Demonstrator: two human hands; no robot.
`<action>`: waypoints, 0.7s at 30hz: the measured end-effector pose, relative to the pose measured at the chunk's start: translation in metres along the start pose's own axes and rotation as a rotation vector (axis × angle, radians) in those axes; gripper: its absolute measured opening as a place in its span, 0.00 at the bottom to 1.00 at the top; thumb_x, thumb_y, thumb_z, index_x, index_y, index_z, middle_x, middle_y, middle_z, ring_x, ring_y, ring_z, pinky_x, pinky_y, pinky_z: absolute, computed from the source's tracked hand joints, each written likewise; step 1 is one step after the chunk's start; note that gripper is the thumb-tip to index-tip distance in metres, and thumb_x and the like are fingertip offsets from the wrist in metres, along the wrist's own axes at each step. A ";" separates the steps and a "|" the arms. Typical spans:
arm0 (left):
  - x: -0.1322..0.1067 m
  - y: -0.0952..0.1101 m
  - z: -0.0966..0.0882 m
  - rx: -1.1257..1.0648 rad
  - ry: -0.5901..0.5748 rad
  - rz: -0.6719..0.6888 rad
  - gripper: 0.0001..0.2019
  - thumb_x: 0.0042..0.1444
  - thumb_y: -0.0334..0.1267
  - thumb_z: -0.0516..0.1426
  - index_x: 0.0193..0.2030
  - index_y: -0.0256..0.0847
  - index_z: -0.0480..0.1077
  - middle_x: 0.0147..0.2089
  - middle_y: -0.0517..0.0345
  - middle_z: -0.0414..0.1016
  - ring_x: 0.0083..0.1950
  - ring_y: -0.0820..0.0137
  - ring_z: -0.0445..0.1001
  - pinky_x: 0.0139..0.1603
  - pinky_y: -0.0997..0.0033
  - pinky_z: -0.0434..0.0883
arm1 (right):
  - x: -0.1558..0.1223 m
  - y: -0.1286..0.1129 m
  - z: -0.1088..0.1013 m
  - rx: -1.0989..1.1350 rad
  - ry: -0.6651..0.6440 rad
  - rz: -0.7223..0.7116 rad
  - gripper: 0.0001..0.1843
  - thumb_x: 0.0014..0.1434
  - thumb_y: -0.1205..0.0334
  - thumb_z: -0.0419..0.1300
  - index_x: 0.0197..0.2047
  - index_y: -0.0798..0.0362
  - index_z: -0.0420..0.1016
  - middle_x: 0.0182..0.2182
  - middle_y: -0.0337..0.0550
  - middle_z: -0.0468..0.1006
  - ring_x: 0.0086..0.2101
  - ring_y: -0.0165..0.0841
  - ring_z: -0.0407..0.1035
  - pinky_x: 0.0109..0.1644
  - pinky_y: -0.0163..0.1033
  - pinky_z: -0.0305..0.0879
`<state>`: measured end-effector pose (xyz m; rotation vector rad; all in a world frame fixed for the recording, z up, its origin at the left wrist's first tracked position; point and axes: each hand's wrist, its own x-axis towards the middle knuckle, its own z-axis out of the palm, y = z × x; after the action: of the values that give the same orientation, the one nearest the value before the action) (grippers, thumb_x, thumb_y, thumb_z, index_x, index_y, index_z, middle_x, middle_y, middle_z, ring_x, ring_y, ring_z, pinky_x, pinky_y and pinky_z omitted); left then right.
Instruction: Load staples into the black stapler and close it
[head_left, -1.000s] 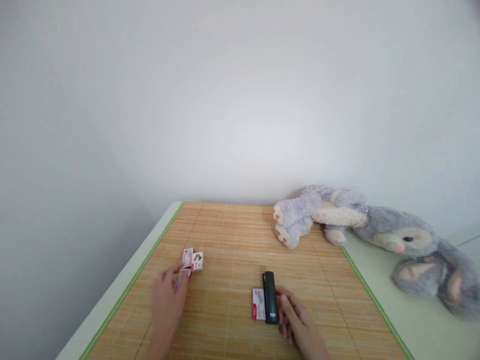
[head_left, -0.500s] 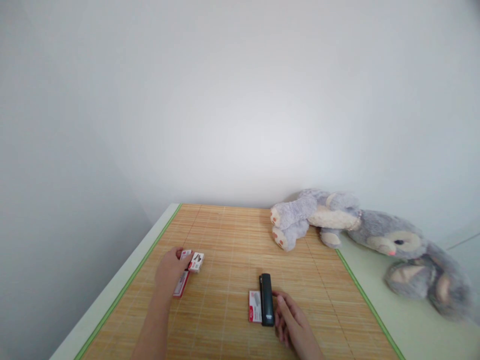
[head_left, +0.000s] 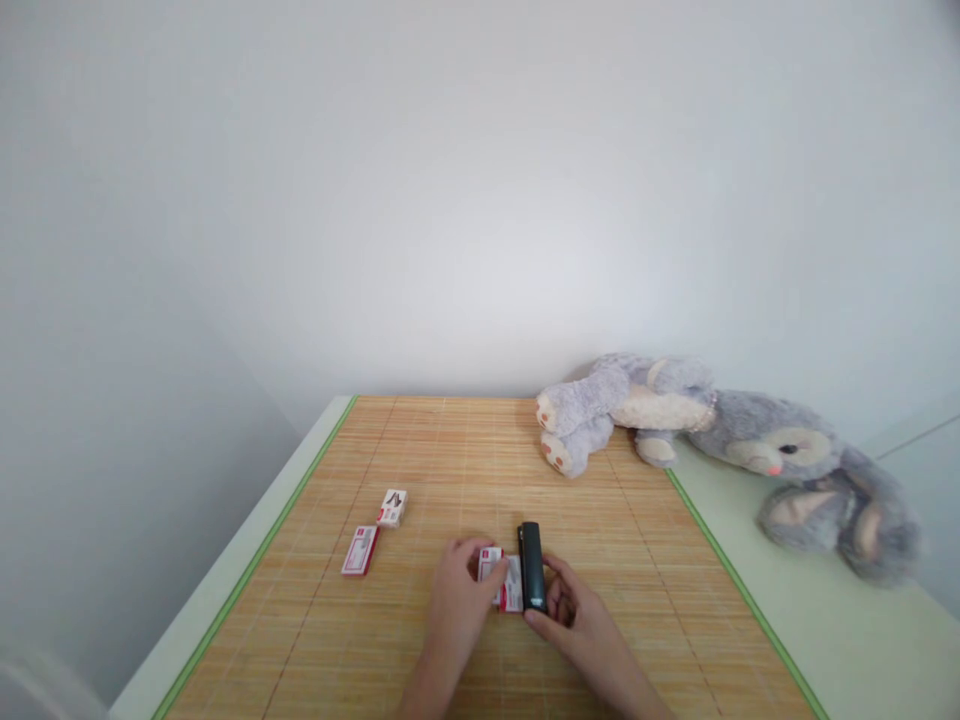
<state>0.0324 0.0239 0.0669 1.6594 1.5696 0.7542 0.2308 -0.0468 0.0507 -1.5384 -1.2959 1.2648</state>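
My left hand (head_left: pixel 463 588) is closed on a small red-and-white box (head_left: pixel 489 562), pinched between thumb and fingers. That box sits against the left side of another white-and-red box (head_left: pixel 514 585), whose face is partly covered by my thumb. Right of them, a black stapler (head_left: pixel 532 565) lies lengthwise on the mat. My right hand (head_left: pixel 574 610) is at the stapler's near right side, fingers curled along it and the thumb at its near end. Farther left lie a white box with a dark picture (head_left: pixel 392 507) and a flat red-and-white box (head_left: pixel 361 550), untouched by either hand.
A bamboo mat (head_left: pixel 450 450) with green edging covers most of the pale table (head_left: pixel 877 640). A grey plush rabbit (head_left: pixel 660 400) lies across the back right corner. A white wall (head_left: pixel 450 200) stands behind the table.
My left hand has moved right from the boxes at the left, carrying one red-and-white box to the side of the stapler. My right thumb has come onto the stapler's near end.
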 end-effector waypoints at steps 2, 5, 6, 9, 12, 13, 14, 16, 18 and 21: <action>-0.005 -0.001 0.010 -0.034 -0.038 0.015 0.19 0.61 0.53 0.59 0.50 0.43 0.79 0.49 0.50 0.77 0.47 0.61 0.78 0.51 0.59 0.74 | -0.002 0.001 0.001 -0.021 -0.013 -0.001 0.43 0.54 0.55 0.69 0.70 0.51 0.62 0.31 0.33 0.70 0.30 0.33 0.67 0.35 0.38 0.64; -0.005 -0.001 0.003 -0.086 -0.125 0.056 0.20 0.65 0.51 0.56 0.56 0.44 0.77 0.55 0.50 0.74 0.48 0.64 0.78 0.52 0.62 0.75 | -0.004 0.003 0.004 -0.037 0.002 -0.012 0.42 0.54 0.59 0.65 0.71 0.53 0.61 0.31 0.34 0.70 0.31 0.34 0.67 0.35 0.38 0.65; -0.004 0.000 -0.002 -0.100 -0.182 0.082 0.21 0.63 0.49 0.59 0.59 0.45 0.75 0.58 0.50 0.73 0.50 0.65 0.77 0.53 0.63 0.75 | -0.004 0.004 0.005 -0.037 0.007 -0.018 0.41 0.54 0.59 0.65 0.70 0.53 0.62 0.31 0.35 0.70 0.31 0.34 0.68 0.35 0.38 0.64; -0.002 0.006 -0.017 -0.100 -0.381 0.184 0.35 0.48 0.41 0.69 0.65 0.48 0.69 0.64 0.51 0.68 0.56 0.62 0.75 0.57 0.64 0.73 | -0.002 0.004 0.006 -0.037 0.017 -0.038 0.39 0.55 0.60 0.63 0.69 0.54 0.64 0.30 0.35 0.71 0.30 0.35 0.68 0.34 0.38 0.64; -0.001 0.014 -0.026 -0.021 -0.455 0.267 0.32 0.45 0.35 0.68 0.60 0.49 0.70 0.59 0.54 0.71 0.57 0.60 0.74 0.58 0.64 0.71 | -0.002 0.002 0.006 -0.047 0.024 -0.045 0.39 0.54 0.61 0.62 0.69 0.54 0.64 0.30 0.34 0.70 0.30 0.35 0.68 0.34 0.38 0.64; 0.000 0.016 -0.027 0.009 -0.458 0.285 0.28 0.47 0.35 0.67 0.58 0.49 0.71 0.57 0.55 0.72 0.56 0.60 0.74 0.57 0.64 0.71 | -0.002 0.000 0.005 -0.050 0.023 -0.045 0.39 0.54 0.61 0.63 0.69 0.54 0.63 0.30 0.34 0.71 0.30 0.35 0.69 0.34 0.38 0.64; 0.001 0.019 -0.027 0.036 -0.461 0.300 0.25 0.48 0.34 0.66 0.55 0.49 0.72 0.55 0.55 0.72 0.55 0.61 0.74 0.56 0.64 0.71 | -0.003 -0.001 0.005 -0.055 0.018 -0.044 0.40 0.54 0.61 0.63 0.69 0.54 0.63 0.31 0.35 0.71 0.30 0.35 0.69 0.35 0.38 0.64; 0.003 0.022 -0.026 0.071 -0.469 0.318 0.23 0.48 0.34 0.65 0.53 0.48 0.73 0.53 0.55 0.73 0.53 0.60 0.74 0.55 0.64 0.71 | -0.004 -0.003 0.005 -0.068 0.010 -0.043 0.41 0.54 0.62 0.63 0.70 0.54 0.62 0.32 0.35 0.72 0.31 0.35 0.70 0.36 0.38 0.65; 0.004 0.023 -0.023 0.083 -0.477 0.327 0.23 0.47 0.35 0.65 0.53 0.48 0.74 0.53 0.54 0.73 0.52 0.60 0.75 0.54 0.64 0.72 | -0.005 -0.003 0.007 -0.086 0.016 -0.048 0.40 0.55 0.61 0.64 0.70 0.53 0.61 0.32 0.35 0.73 0.32 0.36 0.71 0.37 0.39 0.66; 0.002 0.022 -0.024 0.078 -0.489 0.346 0.32 0.45 0.39 0.69 0.60 0.52 0.72 0.60 0.52 0.72 0.58 0.57 0.74 0.60 0.60 0.71 | -0.005 -0.001 0.009 -0.125 0.050 -0.047 0.40 0.55 0.60 0.64 0.70 0.50 0.61 0.33 0.35 0.75 0.34 0.37 0.72 0.39 0.39 0.67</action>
<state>0.0253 0.0287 0.0983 2.0153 0.9954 0.4076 0.2221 -0.0519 0.0511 -1.6065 -1.3930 1.1278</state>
